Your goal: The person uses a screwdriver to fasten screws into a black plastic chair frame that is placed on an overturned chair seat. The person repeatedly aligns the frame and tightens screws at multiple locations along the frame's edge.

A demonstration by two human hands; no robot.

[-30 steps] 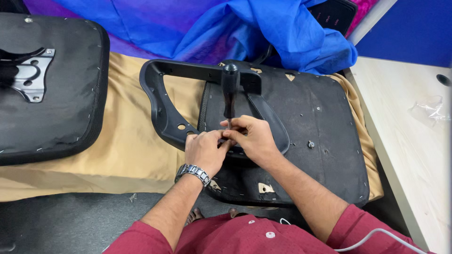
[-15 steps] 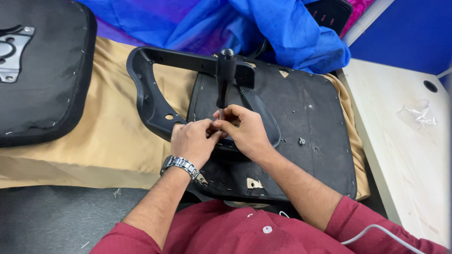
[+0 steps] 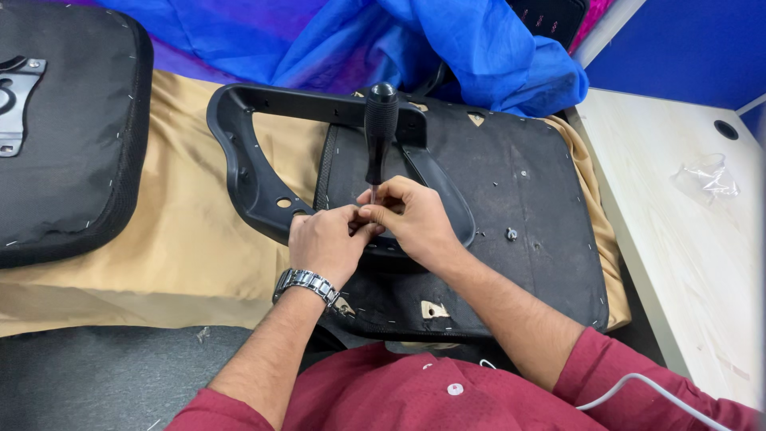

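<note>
Head view:
Your left hand (image 3: pixel 325 243): fingers pinched closed at the screwdriver's (image 3: pixel 380 132) thin shaft, near its tip.
Your right hand (image 3: pixel 415 219): fingertips closed on the same shaft, touching your left.
Screwdriver: upright, black handle topmost, over the black armrest bracket (image 3: pixel 263 172) on the upturned seat base (image 3: pixel 527 231).
Underneath: tan cloth (image 3: pixel 183 239).

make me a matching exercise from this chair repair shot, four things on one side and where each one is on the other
Things:
1. screwdriver
2. wristwatch
3. blue cloth
4. clear plastic wrapper

Places:
A. on the pale wooden table at the right
B. bunched behind the chair seat
C. on the left hand's wrist
D. upright between both hands' fingertips

Pairs: 1-D, 2-C, 3-B, 4-A
</note>
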